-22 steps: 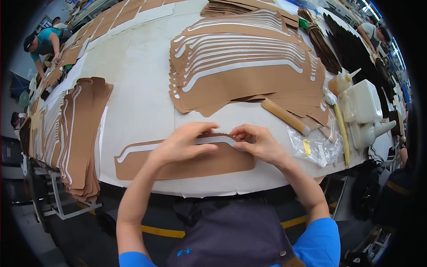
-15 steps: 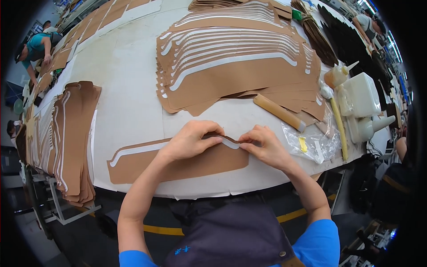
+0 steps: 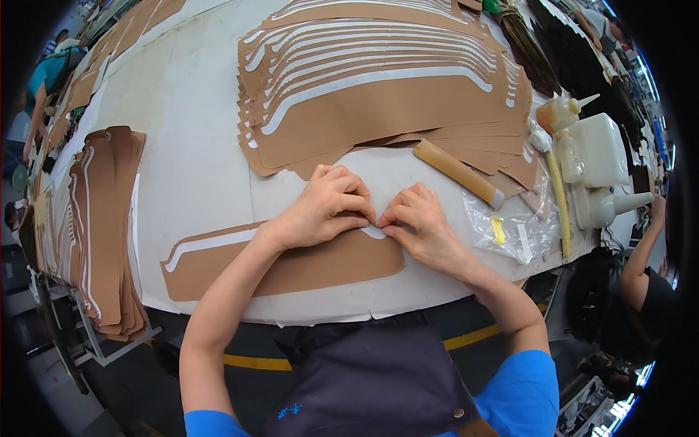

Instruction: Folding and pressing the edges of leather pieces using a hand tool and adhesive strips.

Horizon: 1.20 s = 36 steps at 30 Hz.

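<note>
A brown sheet panel (image 3: 342, 268), perhaps leather, lies in front of me near the table's front edge. A white strip (image 3: 207, 246) runs along its far edge and bends down at both ends. My left hand (image 3: 324, 207) is closed, with thumb and fingers pinching that far edge right of its middle. Just beside it, my right hand (image 3: 422, 226) pinches the same edge near the strip's right bend. The fingertips of both hands almost meet, hiding part of the strip. Beyond my hands lies a fanned stack of similar brown panels (image 3: 386, 116) with white strips.
More striped brown panels (image 3: 109, 233) overhang the table's left edge. To the right are a tan rod-like roll (image 3: 459, 175), a clear plastic bag (image 3: 510, 229), a yellow-handled brush (image 3: 559, 197), a white container (image 3: 597, 153) and an amber squeeze bottle (image 3: 553, 114). Other people stand farther off.
My hands have drawn closer together at the panel's far edge, the right hand moving left. The raised wave in that edge is now mostly covered by fingers. The view has shifted slightly.
</note>
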{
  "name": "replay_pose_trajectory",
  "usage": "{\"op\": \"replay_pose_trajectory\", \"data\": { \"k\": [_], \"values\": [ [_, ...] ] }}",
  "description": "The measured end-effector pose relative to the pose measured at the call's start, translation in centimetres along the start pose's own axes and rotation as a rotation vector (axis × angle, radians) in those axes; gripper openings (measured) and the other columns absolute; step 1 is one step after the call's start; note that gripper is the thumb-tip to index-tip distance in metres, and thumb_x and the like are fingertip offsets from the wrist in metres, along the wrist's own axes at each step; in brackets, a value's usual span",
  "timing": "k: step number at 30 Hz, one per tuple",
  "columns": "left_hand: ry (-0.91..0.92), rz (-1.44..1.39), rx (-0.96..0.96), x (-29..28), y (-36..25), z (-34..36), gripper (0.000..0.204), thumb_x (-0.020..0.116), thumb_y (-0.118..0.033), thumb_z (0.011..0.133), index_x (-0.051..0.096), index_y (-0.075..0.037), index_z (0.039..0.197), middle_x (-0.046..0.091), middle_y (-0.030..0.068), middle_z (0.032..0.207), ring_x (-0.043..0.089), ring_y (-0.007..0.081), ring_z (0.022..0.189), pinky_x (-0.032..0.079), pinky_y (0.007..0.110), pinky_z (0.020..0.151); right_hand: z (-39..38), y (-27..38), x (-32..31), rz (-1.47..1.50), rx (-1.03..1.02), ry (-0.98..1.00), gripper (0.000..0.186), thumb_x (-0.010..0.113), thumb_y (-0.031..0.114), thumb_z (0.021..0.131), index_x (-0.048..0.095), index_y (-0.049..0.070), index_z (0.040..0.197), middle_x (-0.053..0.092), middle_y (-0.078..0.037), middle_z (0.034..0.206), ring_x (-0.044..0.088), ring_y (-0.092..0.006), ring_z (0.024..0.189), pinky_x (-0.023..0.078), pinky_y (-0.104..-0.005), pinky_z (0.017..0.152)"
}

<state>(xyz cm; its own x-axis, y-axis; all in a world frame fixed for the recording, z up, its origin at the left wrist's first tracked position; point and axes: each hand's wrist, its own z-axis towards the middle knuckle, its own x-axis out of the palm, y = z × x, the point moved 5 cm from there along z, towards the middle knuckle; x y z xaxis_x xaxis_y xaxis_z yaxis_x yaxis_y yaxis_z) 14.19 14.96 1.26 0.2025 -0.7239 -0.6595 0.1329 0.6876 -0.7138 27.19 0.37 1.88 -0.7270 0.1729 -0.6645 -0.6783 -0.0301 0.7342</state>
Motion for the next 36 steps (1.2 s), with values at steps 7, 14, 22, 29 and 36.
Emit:
{"op": "replay_pose_trajectory", "data": {
  "k": [7,14,22,29,36],
  "values": [
    [0.071,-0.044,0.014,-0.2,0.1,0.3,0.011,0.08,-0.016,0.093,0.083,-0.021,0.102,0.067,-0.0075,0.103,0.057,0.0158,0.108,0.035,0.038,0.107,-1.0,-0.3,0.5,-0.014,-0.017,-0.101,0.014,0.079,0.004,0.083,0.076,0.012,0.094,0.064,0.001,0.1,0.055,-0.0232,0.106,0.038,-0.0394,0.092],
    [0.074,-0.065,0.021,-0.2,0.3,0.3,0.012,0.079,-0.017,0.094,0.086,-0.023,0.102,0.068,-0.0086,0.103,0.057,0.0155,0.109,0.034,0.038,0.109,-1.6,-0.5,0.4,-0.028,-0.141,-0.145,0.022,0.079,0.002,0.081,0.079,0.012,0.1,0.067,0.003,0.102,0.057,-0.0228,0.103,0.038,-0.0396,0.089],
    [0.143,-0.083,0.017,-0.1,0.4,0.6,0.012,0.076,-0.017,0.096,0.086,-0.022,0.101,0.068,-0.0071,0.103,0.058,0.0153,0.112,0.032,0.038,0.112,-2.1,0.2,0.2,-0.412,-0.59,-0.074,0.046,0.07,0.001,0.069,0.075,0.007,0.114,0.064,-0.006,0.112,0.061,-0.0275,0.106,0.045,-0.0463,0.091],
    [-0.24,0.116,-0.047,-1.5,-3.4,-1.4,0.024,0.075,-0.004,0.079,0.077,-0.008,0.102,0.067,0.0079,0.115,0.06,0.0254,0.113,0.043,0.043,0.105,-1.4,1.0,-0.1,-0.25,-0.505,0.036,0.043,0.073,0.0,0.072,0.073,0.005,0.115,0.063,-0.009,0.111,0.063,-0.0297,0.103,0.047,-0.0473,0.091],
    [-0.399,0.416,-0.207,3.1,-7.5,-5.4,0.032,0.078,-0.007,0.081,0.075,-0.005,0.113,0.068,0.0076,0.123,0.063,0.0286,0.116,0.052,0.043,0.096,-1.1,0.8,0.7,-0.107,-0.279,-0.085,0.04,0.077,-0.001,0.08,0.075,0.006,0.119,0.063,-0.006,0.103,0.058,-0.0269,0.099,0.041,-0.042,0.089]
  ]
}}
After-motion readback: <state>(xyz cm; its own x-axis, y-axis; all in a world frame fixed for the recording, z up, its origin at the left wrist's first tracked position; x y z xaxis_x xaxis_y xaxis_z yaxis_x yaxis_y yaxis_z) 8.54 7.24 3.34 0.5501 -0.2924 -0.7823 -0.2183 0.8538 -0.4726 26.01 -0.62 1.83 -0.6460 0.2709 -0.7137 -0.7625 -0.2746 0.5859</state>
